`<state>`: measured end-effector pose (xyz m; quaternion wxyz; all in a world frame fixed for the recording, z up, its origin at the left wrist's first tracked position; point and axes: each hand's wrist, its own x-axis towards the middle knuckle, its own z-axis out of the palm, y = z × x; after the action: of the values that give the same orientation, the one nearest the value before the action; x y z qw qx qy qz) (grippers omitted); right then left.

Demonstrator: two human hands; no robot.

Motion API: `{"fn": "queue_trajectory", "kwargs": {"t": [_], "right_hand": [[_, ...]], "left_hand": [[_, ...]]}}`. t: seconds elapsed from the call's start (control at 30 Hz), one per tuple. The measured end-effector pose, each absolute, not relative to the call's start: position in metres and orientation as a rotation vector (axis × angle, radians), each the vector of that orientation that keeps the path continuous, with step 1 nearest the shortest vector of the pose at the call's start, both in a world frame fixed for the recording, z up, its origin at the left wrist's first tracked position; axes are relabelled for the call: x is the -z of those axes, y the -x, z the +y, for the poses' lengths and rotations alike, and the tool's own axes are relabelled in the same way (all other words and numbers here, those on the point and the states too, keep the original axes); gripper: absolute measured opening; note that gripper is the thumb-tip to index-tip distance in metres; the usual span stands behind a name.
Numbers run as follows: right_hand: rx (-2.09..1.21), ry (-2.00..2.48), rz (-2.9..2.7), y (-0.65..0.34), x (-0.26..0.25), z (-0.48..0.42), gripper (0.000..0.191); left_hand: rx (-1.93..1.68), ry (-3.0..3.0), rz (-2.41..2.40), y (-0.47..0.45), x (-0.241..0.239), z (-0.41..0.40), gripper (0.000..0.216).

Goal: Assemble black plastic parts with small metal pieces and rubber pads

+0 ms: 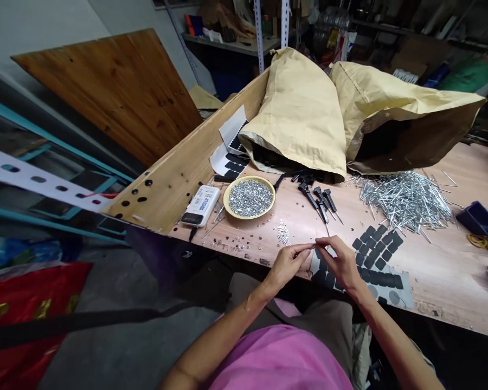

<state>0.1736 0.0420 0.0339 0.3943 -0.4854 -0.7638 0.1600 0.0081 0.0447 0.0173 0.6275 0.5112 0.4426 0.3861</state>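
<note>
My left hand (288, 264) and my right hand (341, 261) meet at the front edge of the table, fingertips nearly touching. Both are closed in a pinch around something small and thin that I cannot make out. Just beyond my left hand lies a small pile of nuts or washers (283, 233). Under and beside my right hand is a sheet of black adhesive pads (384, 278), with more black pads (376, 246) in rows. Black plastic parts with metal pins (325, 199) lie beyond the hands.
A yellow bowl (249, 212) of small metal pieces stands left, beside a white device (201, 206). A heap of metal pins (406, 200) lies right, near a dark blue box (477, 218). Two large paper sacks (301, 108) rest behind. A wooden board (203, 146) borders the left side.
</note>
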Motion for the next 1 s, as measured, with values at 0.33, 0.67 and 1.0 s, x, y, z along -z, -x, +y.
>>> {"fn": "queue_trajectory", "kwargs": {"t": [0.33, 0.67, 1.0], "right_hand": [[-0.753, 1.278, -2.033, -0.195, -0.056, 0.035, 0.030], [-0.870, 1.337, -2.115, -0.208, -0.065, 0.032, 0.040], [-1.029, 1.474, -1.683, -0.203, -0.058, 0.018, 0.036]], "left_hand": [[-0.623, -0.971, 0.935, -0.009, -0.030, 0.043, 0.039], [-0.607, -1.085, 0.879, -0.016, -0.025, 0.039, 0.043], [-0.889, -2.036, 0.987, -0.020, -0.020, 0.031, 0.030]]}}
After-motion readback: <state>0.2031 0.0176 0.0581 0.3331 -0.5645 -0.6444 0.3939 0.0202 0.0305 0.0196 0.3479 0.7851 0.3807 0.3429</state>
